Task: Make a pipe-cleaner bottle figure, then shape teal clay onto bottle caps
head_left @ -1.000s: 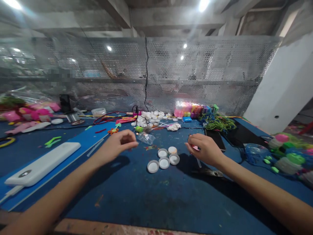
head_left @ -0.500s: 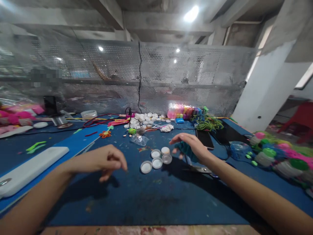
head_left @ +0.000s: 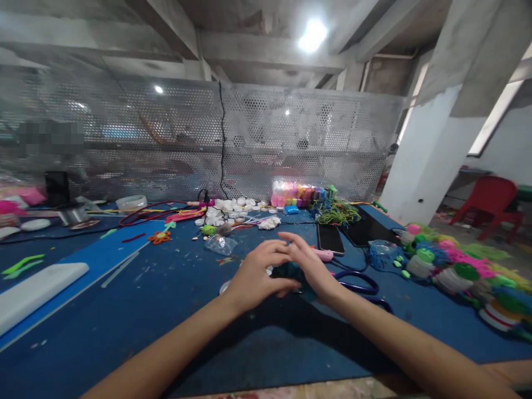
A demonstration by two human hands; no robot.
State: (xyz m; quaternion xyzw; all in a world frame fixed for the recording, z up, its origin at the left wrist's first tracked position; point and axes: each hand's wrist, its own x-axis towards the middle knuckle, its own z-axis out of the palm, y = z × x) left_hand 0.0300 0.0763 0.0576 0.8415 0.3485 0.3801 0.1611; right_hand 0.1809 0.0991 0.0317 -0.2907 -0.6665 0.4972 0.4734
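Observation:
My left hand point(head_left: 258, 277) and my right hand point(head_left: 312, 269) meet over the middle of the table, fingertips close together. Between them is a dark teal, soft-looking bundle point(head_left: 286, 270), mostly covered by fingers. My right hand curls round it from the right; the left thumb and fingers close on it from the left. Under my left hand the rim of a round white lid point(head_left: 225, 287) peeks out; the lids beside it are largely hidden. Just right of my right hand lie scissors with dark blue handles point(head_left: 358, 281), their blades hidden.
A white power strip point(head_left: 45, 293) rests on a blue board at left. Behind are piled white lids point(head_left: 236, 208), a clear plastic bag point(head_left: 221, 244), an orange pipe-cleaner flower point(head_left: 160, 237) and a phone point(head_left: 330, 238). Colourful yarn-topped bottles point(head_left: 455, 277) line the right side.
My left hand has moved right to meet my right hand at the teal bundle, now covering most of the loose lids. The view has turned slightly right.

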